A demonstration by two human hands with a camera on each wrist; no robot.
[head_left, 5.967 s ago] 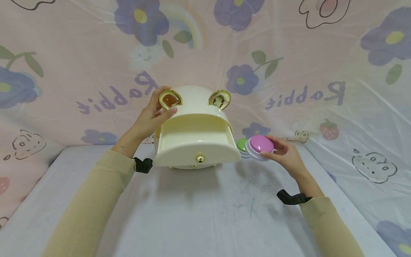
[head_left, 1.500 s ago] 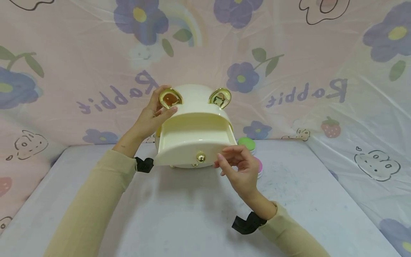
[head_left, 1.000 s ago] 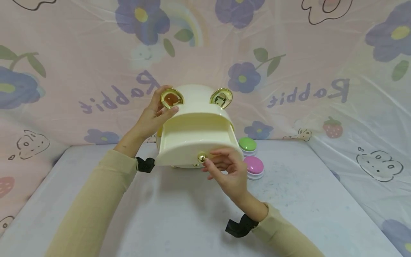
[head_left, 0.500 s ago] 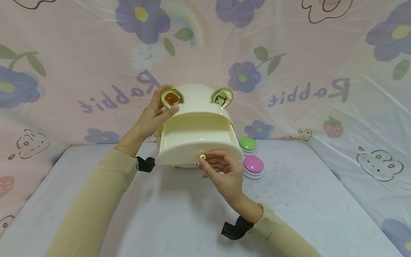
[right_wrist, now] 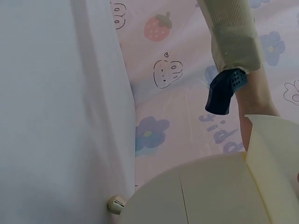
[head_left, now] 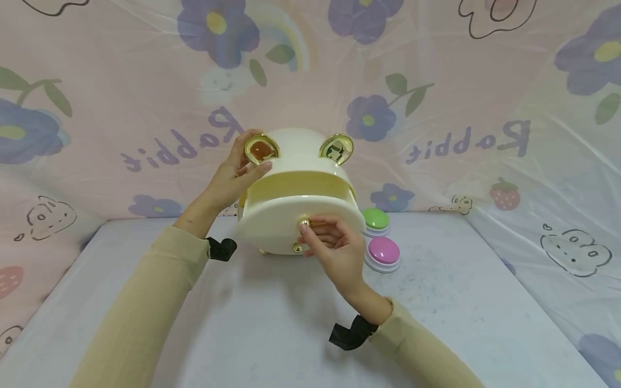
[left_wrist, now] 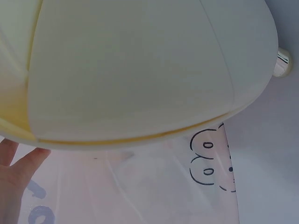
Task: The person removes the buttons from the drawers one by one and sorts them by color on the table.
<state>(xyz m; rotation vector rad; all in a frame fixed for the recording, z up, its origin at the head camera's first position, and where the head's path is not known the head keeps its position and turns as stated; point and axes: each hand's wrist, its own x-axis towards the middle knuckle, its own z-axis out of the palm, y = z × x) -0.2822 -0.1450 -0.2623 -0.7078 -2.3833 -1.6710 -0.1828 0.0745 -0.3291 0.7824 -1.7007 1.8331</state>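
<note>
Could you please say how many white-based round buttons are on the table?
2: round green button right of the cream domed box; round pink button nearer the camera. Others may hide behind the box.

Cream box (left_wrist: 131, 70), printed cloth (left_wrist: 140, 186) behind

Cream rounded plastic cabinet (head_left: 301, 150): on the white tabletop (head_left: 271, 323), in front of the pastel floral-print sheet (head_left: 301, 91). Cream curved-front drawer (head_left: 269, 226): in the cabinet, projecting forward. Round gold knob (head_left: 304, 221): mid-front of the drawer, in the pinch of the right hand (head_left: 339, 253). Round gold-rimmed left ear (head_left: 262, 150) and round gold-rimmed right ear (head_left: 336, 149): atop the cabinet; left hand (head_left: 229, 175) around the former. Round green-topped button (head_left: 375, 219): on the tabletop, right of the cabinet. Round pink-topped button (head_left: 384, 250): on the tabletop, in front of the green-topped one.
</note>
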